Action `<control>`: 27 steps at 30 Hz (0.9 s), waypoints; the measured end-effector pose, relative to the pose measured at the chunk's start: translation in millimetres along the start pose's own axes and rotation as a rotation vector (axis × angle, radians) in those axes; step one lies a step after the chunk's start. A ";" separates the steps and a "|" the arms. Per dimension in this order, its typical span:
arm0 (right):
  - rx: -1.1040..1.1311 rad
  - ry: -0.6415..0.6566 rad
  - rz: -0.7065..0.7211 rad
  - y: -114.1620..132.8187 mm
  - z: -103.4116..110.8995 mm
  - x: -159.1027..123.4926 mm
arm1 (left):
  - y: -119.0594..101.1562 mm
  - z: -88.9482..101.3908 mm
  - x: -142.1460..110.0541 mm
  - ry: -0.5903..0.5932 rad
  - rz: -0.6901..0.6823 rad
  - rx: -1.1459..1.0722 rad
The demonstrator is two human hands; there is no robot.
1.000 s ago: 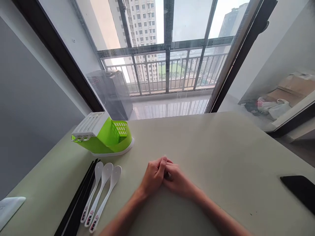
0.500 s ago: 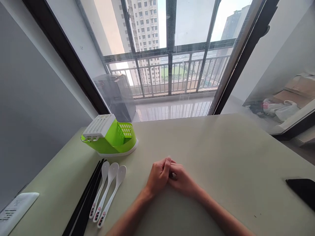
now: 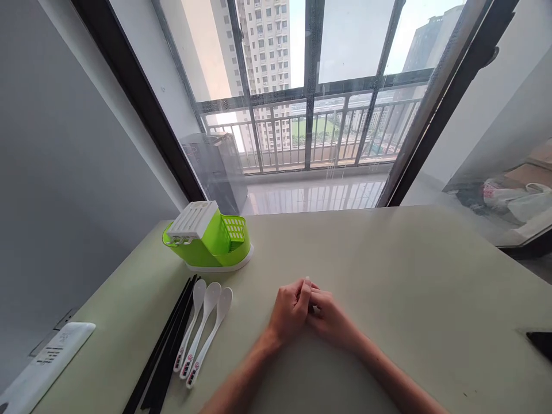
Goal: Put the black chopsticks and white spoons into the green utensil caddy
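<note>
My left hand (image 3: 288, 313) and my right hand (image 3: 333, 322) are clasped together on the table, fingers folded round each other, with no object visible in them. To their left lie three white spoons (image 3: 212, 294) side by side, bowls pointing away from me and dark-and-red marks on the handle ends. Beside the spoons is a bundle of black chopsticks (image 3: 166, 356), running off the lower edge of the view. Behind these stands a green utensil holder (image 3: 207, 260) with a white slotted top, an open basket side and a white base. Neither hand touches any of these things.
The pale green table (image 3: 388, 276) reaches to a glass door with a balcony beyond. At the left edge lies a white power strip (image 3: 52, 362) by the grey wall. A black object (image 3: 541, 342) is cut off at the right edge.
The whole view has shifted a little, so everything sits further right in the picture. My hands stay clasped in the same place on the table.
</note>
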State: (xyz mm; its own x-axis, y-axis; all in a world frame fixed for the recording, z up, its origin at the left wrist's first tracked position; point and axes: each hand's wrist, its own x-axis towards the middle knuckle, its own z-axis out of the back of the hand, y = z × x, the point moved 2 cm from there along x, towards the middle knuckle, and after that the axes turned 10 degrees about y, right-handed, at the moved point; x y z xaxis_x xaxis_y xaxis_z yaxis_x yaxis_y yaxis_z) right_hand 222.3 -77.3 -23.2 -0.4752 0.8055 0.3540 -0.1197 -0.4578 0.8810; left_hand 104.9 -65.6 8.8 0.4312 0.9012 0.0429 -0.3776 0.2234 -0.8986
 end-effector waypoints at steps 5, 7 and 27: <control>0.049 0.064 -0.015 8.8 -4.3 -2.5 | -4.7 1.4 -20.5 0.013 0.017 -0.084; 0.085 0.112 -0.026 17.2 -7.3 -4.6 | -7.5 3.4 -36.9 0.021 0.030 -0.145; 0.265 0.251 -0.215 13.6 -15.1 -12.3 | 29.1 202.0 -202.4 -0.627 0.466 0.573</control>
State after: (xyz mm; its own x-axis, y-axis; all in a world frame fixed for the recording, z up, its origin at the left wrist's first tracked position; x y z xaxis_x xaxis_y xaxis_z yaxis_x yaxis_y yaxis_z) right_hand 213.3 -99.1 -20.3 -0.6653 0.7406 0.0949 -0.0264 -0.1504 0.9883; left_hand -158.9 -166.5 62.2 -0.3160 0.9423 0.1103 -0.8135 -0.2093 -0.5426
